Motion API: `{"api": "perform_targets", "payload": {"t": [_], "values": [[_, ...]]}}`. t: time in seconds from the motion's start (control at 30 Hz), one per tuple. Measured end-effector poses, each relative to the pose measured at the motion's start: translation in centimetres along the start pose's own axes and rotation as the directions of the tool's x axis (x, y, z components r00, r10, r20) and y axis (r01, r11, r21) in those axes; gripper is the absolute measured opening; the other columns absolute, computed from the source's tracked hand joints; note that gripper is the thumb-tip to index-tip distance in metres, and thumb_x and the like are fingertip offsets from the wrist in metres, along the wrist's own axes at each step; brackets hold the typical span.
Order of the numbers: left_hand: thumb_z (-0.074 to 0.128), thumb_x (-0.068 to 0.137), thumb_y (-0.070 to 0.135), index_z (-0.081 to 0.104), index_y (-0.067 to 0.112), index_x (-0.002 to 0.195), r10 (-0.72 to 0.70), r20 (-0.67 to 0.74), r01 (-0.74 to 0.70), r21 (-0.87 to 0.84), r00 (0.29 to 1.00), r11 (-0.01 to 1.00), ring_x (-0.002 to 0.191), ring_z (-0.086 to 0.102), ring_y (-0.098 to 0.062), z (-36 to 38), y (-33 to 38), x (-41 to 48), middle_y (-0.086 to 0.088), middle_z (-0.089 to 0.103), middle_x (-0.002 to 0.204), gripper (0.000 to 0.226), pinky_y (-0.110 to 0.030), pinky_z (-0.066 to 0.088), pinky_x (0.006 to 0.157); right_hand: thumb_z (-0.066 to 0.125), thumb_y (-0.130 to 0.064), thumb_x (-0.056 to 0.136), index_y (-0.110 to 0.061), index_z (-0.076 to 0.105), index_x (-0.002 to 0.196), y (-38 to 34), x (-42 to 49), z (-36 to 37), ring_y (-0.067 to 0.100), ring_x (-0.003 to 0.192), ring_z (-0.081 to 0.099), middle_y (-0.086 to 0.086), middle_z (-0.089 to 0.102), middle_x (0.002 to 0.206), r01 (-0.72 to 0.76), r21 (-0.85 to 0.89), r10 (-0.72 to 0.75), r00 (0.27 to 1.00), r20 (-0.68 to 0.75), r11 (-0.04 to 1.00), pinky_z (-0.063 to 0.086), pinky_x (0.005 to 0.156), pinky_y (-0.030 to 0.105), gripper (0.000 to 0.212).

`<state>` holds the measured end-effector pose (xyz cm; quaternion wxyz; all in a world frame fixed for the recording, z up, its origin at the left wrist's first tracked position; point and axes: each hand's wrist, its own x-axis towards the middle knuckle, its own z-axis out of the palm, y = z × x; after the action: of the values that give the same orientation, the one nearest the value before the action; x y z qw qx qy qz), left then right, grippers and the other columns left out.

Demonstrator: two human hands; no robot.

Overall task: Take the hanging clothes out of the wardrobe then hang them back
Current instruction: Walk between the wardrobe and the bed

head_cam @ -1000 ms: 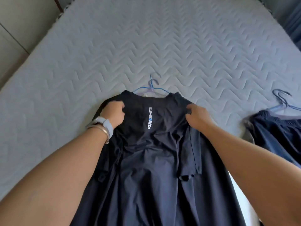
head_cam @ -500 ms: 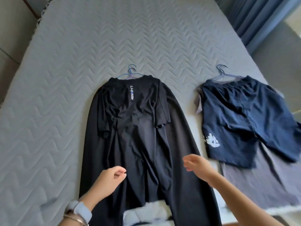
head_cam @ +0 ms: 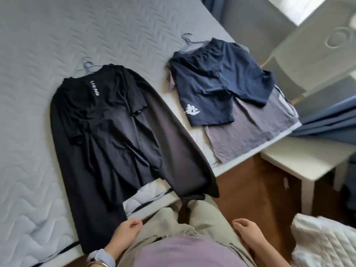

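A black shirt (head_cam: 107, 128) on a blue hanger (head_cam: 86, 66) lies flat on the grey quilted bed (head_cam: 57, 35), over dark trousers whose legs hang past the mattress edge. To its right lie navy shorts (head_cam: 217, 78) with a white print, on a second hanger (head_cam: 187, 40), over a grey garment (head_cam: 256, 130). My left hand (head_cam: 126, 233) hangs at the bed's near edge, fingers loosely curled, holding nothing. My right hand (head_cam: 248, 231) hovers over the floor, relaxed and empty. Both are clear of the clothes.
A white bedside table (head_cam: 308, 160) stands right of the bed over brown wooden floor (head_cam: 256, 189). Blue curtains (head_cam: 327, 120) hang at the right. A white quilted item (head_cam: 325, 245) sits at the bottom right. My legs in pale trousers fill the bottom centre.
My hands let go of the black shirt's shoulders and drew back to my body. The view swung right and pulled away, bringing the shorts, table and floor into sight.
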<state>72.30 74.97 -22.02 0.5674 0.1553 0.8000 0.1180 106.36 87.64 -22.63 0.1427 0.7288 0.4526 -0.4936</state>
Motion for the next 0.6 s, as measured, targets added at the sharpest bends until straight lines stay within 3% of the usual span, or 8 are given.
{"api": "perform_targets", "payload": {"t": [0.07, 0.13, 0.23, 0.4, 0.5, 0.6], "values": [[0.060, 0.086, 0.019, 0.067, 0.022, 0.079, -0.018, -0.005, 0.018, 0.004, 1.000, 1.000, 0.091, 0.063, -0.016, 1.2, 0.9, 0.0, 0.000, 0.070, 0.092, 0.010, -0.026, 0.046, 0.080, 0.053, -0.019, 0.088, -0.019, 0.067, 0.096, 1.7, 0.4, -0.8, 0.019, 0.095, 0.061, 0.002, 0.068, 0.099, -0.019, 0.058, 0.020, 1.000, -0.015, 0.998, 0.046, 0.086, 0.030, 0.016], [0.055, 0.089, 0.019, 0.068, 0.013, 0.092, -0.042, -0.027, 0.042, -0.032, 0.999, 0.999, 0.084, 0.060, -0.014, 2.8, 2.5, 0.0, -0.001, 0.067, 0.091, 0.014, -0.024, 0.045, 0.068, 0.053, -0.020, 0.088, -0.023, 0.063, 0.091, 3.1, 1.0, -2.3, 0.019, 0.102, 0.060, 0.001, 0.066, 0.102, -0.013, 0.085, 0.015, 1.000, -0.018, 0.996, 0.043, 0.086, 0.029, 0.011], [0.050, 0.092, 0.017, 0.062, 0.006, 0.107, -0.065, -0.063, 0.058, -0.112, 0.996, 0.992, 0.086, 0.057, -0.016, 6.6, 5.6, 0.1, -0.005, 0.064, 0.099, 0.022, -0.021, 0.040, 0.063, 0.053, -0.023, 0.088, -0.026, 0.059, 0.091, 5.0, 2.4, -5.9, 0.017, 0.099, 0.058, -0.002, 0.061, 0.098, 0.021, 0.071, -0.021, 1.000, 0.005, 0.997, 0.041, 0.083, 0.025, 0.008], [0.046, 0.094, 0.015, 0.056, 0.011, 0.107, -0.076, -0.070, 0.057, -0.241, 0.995, 0.969, 0.092, 0.056, -0.020, 15.7, 12.3, -1.3, -0.006, 0.061, 0.101, 0.017, -0.029, 0.038, 0.075, 0.055, -0.022, 0.087, -0.016, 0.067, 0.099, 9.4, 6.5, -15.3, 0.015, 0.078, 0.058, -0.003, 0.065, 0.084, 0.036, 0.077, -0.036, 0.999, -0.006, 0.996, 0.045, 0.073, 0.027, 0.018], [0.045, 0.095, 0.014, 0.056, 0.011, 0.104, -0.039, -0.042, 0.027, -0.258, 0.998, 0.966, 0.080, 0.056, -0.013, 19.8, 15.7, -2.4, 0.000, 0.060, 0.088, 0.015, -0.022, 0.040, 0.063, 0.053, -0.015, 0.089, -0.011, 0.065, 0.102, 11.1, 8.1, -21.4, 0.018, 0.080, 0.062, 0.001, 0.066, 0.084, 0.062, 0.141, -0.051, 0.995, -0.083, 0.988, 0.049, 0.068, 0.027, 0.018], [0.048, 0.094, 0.015, 0.057, 0.011, 0.107, 0.013, -0.050, -0.023, -0.208, 0.999, 0.978, 0.083, 0.056, -0.014, 21.7, 18.3, -2.8, -0.002, 0.061, 0.094, 0.017, -0.021, 0.039, 0.063, 0.050, -0.015, 0.091, -0.014, 0.063, 0.102, 11.6, 9.3, -26.0, 0.022, 0.086, 0.063, 0.005, 0.067, 0.088, 0.071, 0.242, -0.037, 0.989, -0.142, 0.968, 0.043, 0.061, 0.023, 0.017]]}}
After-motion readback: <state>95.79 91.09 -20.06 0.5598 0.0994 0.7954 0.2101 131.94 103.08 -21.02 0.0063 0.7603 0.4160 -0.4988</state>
